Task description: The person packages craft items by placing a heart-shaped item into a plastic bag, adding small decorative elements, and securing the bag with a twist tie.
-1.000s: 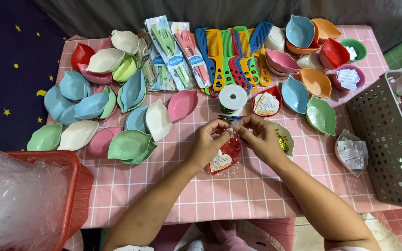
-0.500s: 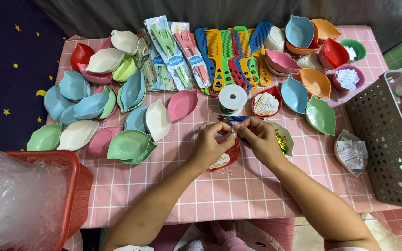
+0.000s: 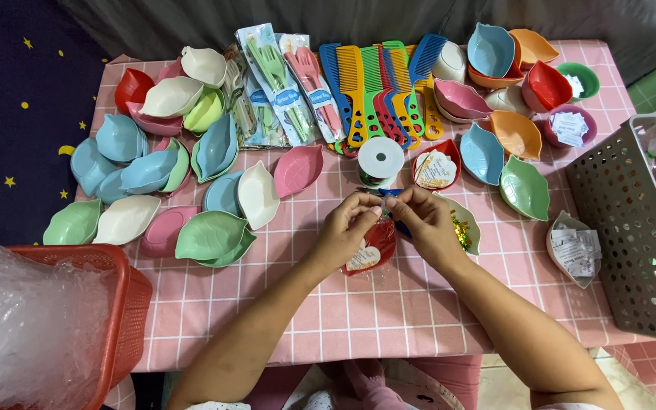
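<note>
A: Centre of the frame, both hands meet over the red dish (image 3: 373, 247). The left hand (image 3: 345, 231) has thumb and fingers pressed together, pinching something small at the fingertips; the right hand (image 3: 428, 228) pinches the other side, with a bit of blue ribbon (image 3: 390, 193) showing between them.

B: What could slip?

A: I judge the ribbon could slide out of either pinch, since so little of it is held. What exactly is being done with it is too small to tell.

B: And the dish?

A: It lies on the pink cloth (image 3: 358, 311) under the hands, with a white card inside. A tug might drag it toward the white spool (image 3: 380, 159) just above, or nudge the cream dish (image 3: 466, 228) at the right.
</note>
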